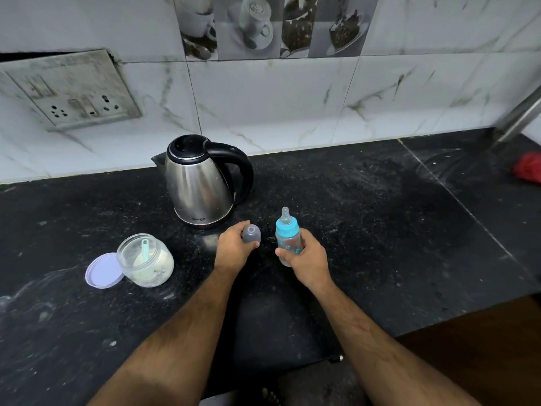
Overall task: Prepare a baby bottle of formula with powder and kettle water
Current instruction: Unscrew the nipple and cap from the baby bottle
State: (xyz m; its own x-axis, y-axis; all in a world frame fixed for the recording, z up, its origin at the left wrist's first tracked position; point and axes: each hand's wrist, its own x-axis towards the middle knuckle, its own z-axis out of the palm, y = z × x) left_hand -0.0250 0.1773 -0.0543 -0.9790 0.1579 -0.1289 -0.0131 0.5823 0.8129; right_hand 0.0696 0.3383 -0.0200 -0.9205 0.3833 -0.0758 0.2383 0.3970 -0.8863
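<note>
My right hand [307,259] grips a small clear baby bottle [288,240] upright, its blue collar and teat still on. Just to its left, my left hand [232,250] holds the bottle's clear grey dome cap [251,233], off the bottle. Behind both hands a steel electric kettle [199,183] with a black lid and handle stands on the black counter [380,215], handle to the right. At the left sits an open clear jar of pale formula powder [146,260] with a green scoop inside. Its lilac lid [103,270] lies flat beside it.
A wall socket plate [67,89] is on the tiled wall at the upper left. A red cloth [528,169] lies at the far right near a metal pipe [518,118]. The counter's front edge drops off at the lower right.
</note>
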